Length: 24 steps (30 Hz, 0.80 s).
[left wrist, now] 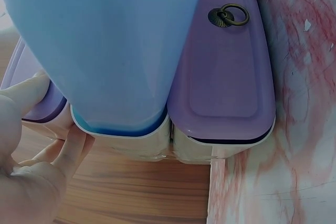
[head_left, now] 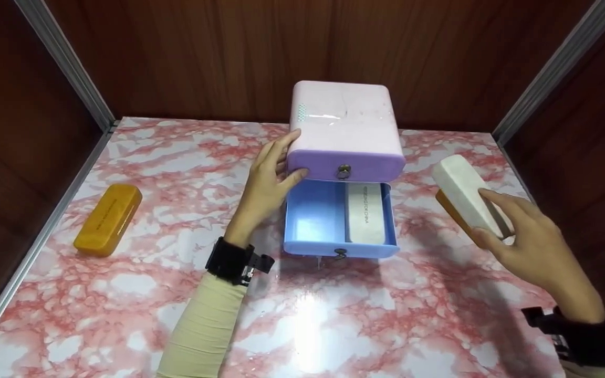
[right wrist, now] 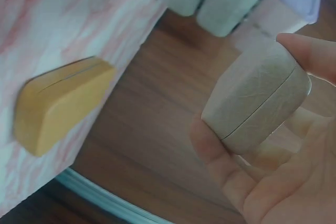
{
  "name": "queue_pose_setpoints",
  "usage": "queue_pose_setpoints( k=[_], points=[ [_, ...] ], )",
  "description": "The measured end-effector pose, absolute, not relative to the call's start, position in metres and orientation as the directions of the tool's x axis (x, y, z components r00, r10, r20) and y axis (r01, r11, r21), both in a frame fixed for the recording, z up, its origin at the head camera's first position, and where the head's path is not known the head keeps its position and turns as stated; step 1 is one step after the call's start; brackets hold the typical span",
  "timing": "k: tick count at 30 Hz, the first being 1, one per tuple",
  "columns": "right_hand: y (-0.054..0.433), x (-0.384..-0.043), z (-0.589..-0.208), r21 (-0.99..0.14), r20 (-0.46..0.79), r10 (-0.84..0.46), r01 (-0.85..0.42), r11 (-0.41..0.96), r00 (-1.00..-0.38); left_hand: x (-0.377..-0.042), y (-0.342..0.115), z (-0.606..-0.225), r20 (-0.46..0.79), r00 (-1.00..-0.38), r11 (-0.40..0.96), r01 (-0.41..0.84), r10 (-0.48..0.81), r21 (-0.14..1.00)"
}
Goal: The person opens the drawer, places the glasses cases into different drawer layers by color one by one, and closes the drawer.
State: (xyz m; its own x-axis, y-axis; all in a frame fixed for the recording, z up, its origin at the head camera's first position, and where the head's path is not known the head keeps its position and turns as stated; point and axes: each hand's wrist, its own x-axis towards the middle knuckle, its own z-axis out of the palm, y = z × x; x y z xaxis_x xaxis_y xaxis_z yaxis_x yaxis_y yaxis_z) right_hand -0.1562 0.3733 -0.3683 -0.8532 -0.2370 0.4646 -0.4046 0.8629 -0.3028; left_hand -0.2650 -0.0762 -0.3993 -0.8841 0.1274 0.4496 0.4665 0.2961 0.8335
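A marbled red-and-white table (head_left: 124, 315) bears a pink cabinet (head_left: 344, 115) whose purple top drawer (head_left: 318, 165) is shut. Below it, the pulled-out blue drawer (head_left: 313, 210) contains a lettered white case (head_left: 365, 212), lying along its right side. The left hand (head_left: 268, 181) is ungripped, fingers against the cabinet's side, thumb on the purple front. The right hand (head_left: 531, 241) pinches a pale case (head_left: 462, 191) above the table's right part: whitish, faintly mottled, round-cornered, seamed lengthwise, tilted. Yellow-orange cases lie beneath it (right wrist: 58, 108) and far left (head_left: 108, 220).
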Motion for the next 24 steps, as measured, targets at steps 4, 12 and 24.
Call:
queue_pose_setpoints(
  k=[4,12,24],
  points=[
    [0.363,-0.153,-0.362,-0.282,0.486,-0.267,-0.439,0.853,-0.832,-0.266,-0.076,-0.399,0.452,-0.883,0.296,0.469,0.13,0.832],
    [0.342,-0.145,-0.352,-0.245,0.515,-0.343,-0.518,0.819,-0.786,-0.265,-0.077,-0.398,0.447,-0.884,0.307,0.466,0.134,0.83],
    [0.318,-0.131,-0.339,-0.289,0.456,-0.39,-0.548,0.785,-0.8,-0.265,-0.075,-0.399,0.461,-0.878,0.282,0.478,0.127,0.832]
  ],
)
